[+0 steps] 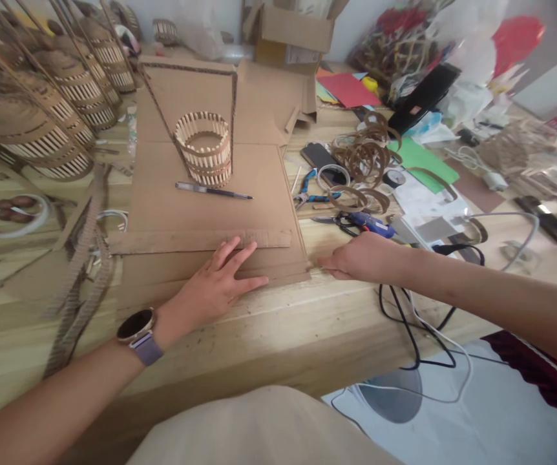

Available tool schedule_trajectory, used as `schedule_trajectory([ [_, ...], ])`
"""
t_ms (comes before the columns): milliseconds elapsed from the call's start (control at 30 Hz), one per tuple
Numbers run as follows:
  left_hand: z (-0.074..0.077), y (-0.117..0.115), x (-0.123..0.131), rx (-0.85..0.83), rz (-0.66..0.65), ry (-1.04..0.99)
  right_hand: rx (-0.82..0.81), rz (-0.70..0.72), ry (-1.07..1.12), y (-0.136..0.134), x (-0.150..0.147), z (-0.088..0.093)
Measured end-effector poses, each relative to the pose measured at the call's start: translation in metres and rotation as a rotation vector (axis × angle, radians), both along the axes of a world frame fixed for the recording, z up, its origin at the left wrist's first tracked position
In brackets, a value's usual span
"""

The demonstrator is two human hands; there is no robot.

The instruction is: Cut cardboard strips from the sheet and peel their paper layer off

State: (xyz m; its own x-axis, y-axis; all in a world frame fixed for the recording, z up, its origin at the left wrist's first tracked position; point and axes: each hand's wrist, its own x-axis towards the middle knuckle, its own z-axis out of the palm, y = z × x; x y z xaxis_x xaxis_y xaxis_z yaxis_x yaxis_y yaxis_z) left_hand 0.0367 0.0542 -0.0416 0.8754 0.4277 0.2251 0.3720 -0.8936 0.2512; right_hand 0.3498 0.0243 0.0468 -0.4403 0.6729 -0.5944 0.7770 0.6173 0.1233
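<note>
L hand (223, 278) splayed on cardbd strip (186, 241); R hand (360, 257) curled, can't tell if gripping. Basket (205, 159) 12 o'clock of L; box (294, 31) ~12:30, contents unclear.

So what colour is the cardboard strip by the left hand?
Light brown; the cardboard strip shows best in the head view.

There are two hands (223, 278) (358, 256) and one pen (214, 190).

Brown cardboard strip (186, 241), purple watchband (147, 349), green paper (419, 158)
</note>
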Motion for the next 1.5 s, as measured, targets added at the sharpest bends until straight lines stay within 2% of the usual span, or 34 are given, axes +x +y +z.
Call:
schedule_trajectory([
  [333,-0.002,0.002,-0.001,0.028,-0.004,-0.01,0.096,0.04,0.079,-0.008,0.017,-0.019],
  [467,-0.002,0.002,-0.002,0.025,-0.003,-0.009,0.075,0.05,0.103,-0.009,0.023,-0.024],
  [767,-0.003,0.002,-0.002,0.01,-0.002,-0.007,0.038,0.023,0.152,-0.007,0.025,-0.027],
  [867,-0.003,0.003,-0.003,0.014,-0.005,-0.002,0.048,0.008,0.153,-0.01,0.034,-0.028],
  [1033,-0.001,0.002,-0.001,0.017,-0.008,0.001,0.073,-0.027,0.142,-0.017,0.052,-0.014],
  [1100,0.0,0.001,0.0,0.013,-0.002,0.005,0.109,-0.013,0.069,-0.015,0.044,-0.004],
  [1200,0.001,0.0,0.001,0.006,0.0,0.01,0.136,0.027,-0.002,-0.007,0.013,0.004],
  [1333,0.0,0.0,0.001,0.007,-0.024,-0.004,0.067,0.056,0.068,0.0,-0.031,0.0],
  [1500,0.0,0.001,0.001,0.005,-0.033,-0.023,0.025,0.058,0.062,0.002,-0.049,-0.007],
])
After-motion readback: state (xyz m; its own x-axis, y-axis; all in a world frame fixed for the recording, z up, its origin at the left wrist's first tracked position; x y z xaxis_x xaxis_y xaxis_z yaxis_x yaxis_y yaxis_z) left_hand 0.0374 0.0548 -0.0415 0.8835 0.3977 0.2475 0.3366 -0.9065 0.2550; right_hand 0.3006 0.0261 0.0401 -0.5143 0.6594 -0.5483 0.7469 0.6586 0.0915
